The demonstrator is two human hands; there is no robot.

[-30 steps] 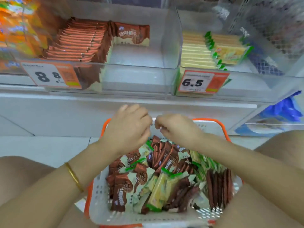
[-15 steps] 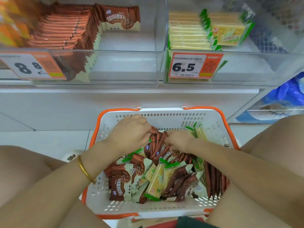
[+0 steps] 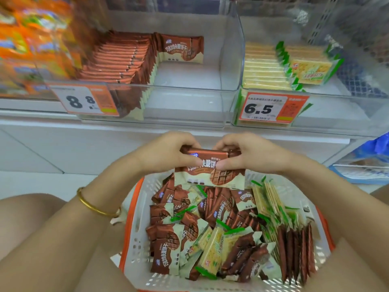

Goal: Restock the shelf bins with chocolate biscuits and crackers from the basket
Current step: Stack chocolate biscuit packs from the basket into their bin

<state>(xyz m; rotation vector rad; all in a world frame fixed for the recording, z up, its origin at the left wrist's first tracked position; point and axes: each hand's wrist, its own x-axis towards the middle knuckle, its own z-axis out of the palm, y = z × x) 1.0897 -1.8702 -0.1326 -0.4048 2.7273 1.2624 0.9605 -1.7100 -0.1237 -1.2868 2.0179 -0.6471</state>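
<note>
A small stack of brown chocolate biscuit packs [image 3: 209, 171] hangs above the white basket [image 3: 134, 245], gripped at its left end by my left hand [image 3: 166, 153] and at its right end by my right hand [image 3: 246, 153]. The basket, with orange rim, sits between my knees and holds several brown biscuit packs [image 3: 168, 245] mixed with yellow-green cracker packs [image 3: 212, 249]. On the shelf above, a clear bin [image 3: 185, 106] holds a row of chocolate biscuits [image 3: 120, 62] on its left side. The clear bin to its right [image 3: 336, 114] holds crackers [image 3: 265, 66].
Price tags reading 8.8 [image 3: 84, 101] and 6.5 [image 3: 271, 109] hang on the bin fronts. Orange snack bags [image 3: 27, 45] fill the shelf at far left. A blue bag [image 3: 379, 144] lies on a lower shelf at right. White floor tiles lie to the left of the basket.
Both hands dipped into the basket, gathered chocolate biscuit packs, and have now lifted them up above the basket's far rim toward the shelf.
</note>
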